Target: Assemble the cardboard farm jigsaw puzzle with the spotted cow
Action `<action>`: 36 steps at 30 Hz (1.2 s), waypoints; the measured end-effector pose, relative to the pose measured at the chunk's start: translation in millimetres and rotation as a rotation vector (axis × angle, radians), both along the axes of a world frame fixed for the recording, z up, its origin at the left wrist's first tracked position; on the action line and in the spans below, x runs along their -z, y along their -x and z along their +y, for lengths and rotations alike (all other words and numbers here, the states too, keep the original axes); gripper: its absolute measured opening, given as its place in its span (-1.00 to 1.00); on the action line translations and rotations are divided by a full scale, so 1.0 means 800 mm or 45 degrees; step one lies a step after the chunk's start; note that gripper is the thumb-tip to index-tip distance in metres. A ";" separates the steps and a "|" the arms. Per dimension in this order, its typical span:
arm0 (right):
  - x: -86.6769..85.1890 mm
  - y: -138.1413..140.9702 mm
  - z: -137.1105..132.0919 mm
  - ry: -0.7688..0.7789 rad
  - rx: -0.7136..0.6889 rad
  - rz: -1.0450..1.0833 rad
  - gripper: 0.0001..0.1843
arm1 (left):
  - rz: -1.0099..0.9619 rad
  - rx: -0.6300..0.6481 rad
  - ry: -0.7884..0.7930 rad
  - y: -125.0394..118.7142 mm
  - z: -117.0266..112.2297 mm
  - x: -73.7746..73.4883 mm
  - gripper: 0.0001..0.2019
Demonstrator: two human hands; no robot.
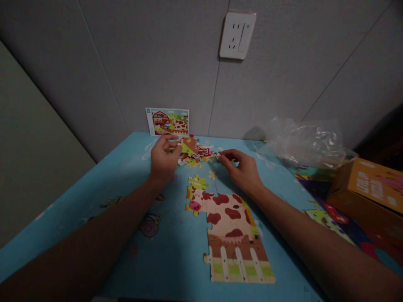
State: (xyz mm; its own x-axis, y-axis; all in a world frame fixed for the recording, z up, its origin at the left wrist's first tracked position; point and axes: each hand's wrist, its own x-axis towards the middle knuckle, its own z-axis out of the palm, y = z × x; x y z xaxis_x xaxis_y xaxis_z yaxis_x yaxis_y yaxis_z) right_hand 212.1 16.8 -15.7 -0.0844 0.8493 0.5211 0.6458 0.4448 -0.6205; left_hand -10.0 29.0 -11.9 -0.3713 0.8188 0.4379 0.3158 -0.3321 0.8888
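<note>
Your left hand has its fingers against the left edge of a pile of jigsaw pieces, near the back of the counter; you can't tell whether they clench a piece. Your right hand reaches the pile from the other side, its fingers pinched together at the right edge, perhaps on a piece, though it's too small to be sure.

The pieces look like light, stiff card and would likely slide on that smooth top, so take each by its edges, clear of the thin knobs.

Nearer you lies a part-built cow puzzle. A picture card leans on the wall behind the pile. To the right are a plastic bag and a cardboard box.
</note>
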 end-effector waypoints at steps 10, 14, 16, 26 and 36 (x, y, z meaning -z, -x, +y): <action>-0.002 0.008 -0.014 0.079 -0.233 -0.085 -0.66 | 0.128 0.582 0.093 -0.019 -0.018 0.000 -0.89; -0.002 0.007 -0.012 0.105 -0.233 -0.047 -0.63 | 0.189 0.640 0.148 -0.017 -0.022 -0.004 -0.89; -0.002 0.007 -0.012 0.119 -0.229 -0.024 -0.64 | 0.240 0.654 0.159 -0.016 -0.022 -0.003 -0.88; -0.003 0.007 -0.012 0.159 -0.231 0.028 -0.63 | 0.386 0.616 0.052 -0.016 -0.020 0.004 -0.89; -0.003 0.008 -0.012 0.187 -0.236 0.035 -0.62 | 0.417 0.574 0.091 -0.016 -0.024 0.001 -0.89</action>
